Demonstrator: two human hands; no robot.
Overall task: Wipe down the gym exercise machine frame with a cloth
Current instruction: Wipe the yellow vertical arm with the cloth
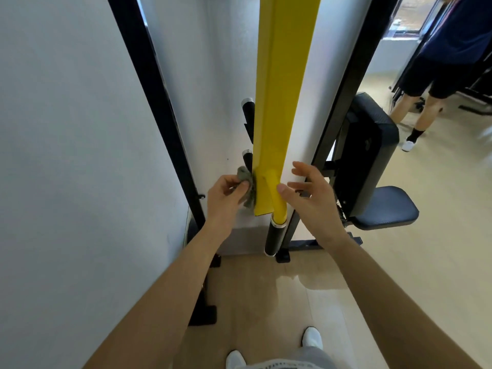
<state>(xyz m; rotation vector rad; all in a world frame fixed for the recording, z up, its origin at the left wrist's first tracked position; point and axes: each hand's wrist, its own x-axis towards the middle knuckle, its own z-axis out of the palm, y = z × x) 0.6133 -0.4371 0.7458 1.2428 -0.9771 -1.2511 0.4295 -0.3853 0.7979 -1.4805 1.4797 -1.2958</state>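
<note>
The cloth (246, 189), a crumpled grey-green wad of fabric, is pinched between the thumb and curled fingers of the left hand (227, 194). It is pressed against the left edge of the yellow beam (282, 102), just above the beam's lower end. The right hand (312, 201) is held with the fingers straight and spread apart. Its thumb tip is laid against the round yellow tube at the foot of the beam, and nothing is gripped. The beam is a smooth, glossy, flat-sided section with a crisp fold line along its length and a square-cut lower edge. Below that edge a cylindrical black grip (275, 239) is fitted, with a bright ring at each end. A matt white panel (213, 89) is located behind the beam and is bounded by a left black upright (157, 102) and a right black upright (351, 83). Only a narrow strip of panel is left between the beam's left edge and the left upright, with the plain wall (66, 129) close beside it. More room is available to the right, where a padded black seat (386, 210) and back pad (372, 145) with rounded corners are mounted. Open pale wood-look floor (253, 288) is seen below the grip. A second person (439, 62) is seen standing well apart at the upper right.
</note>
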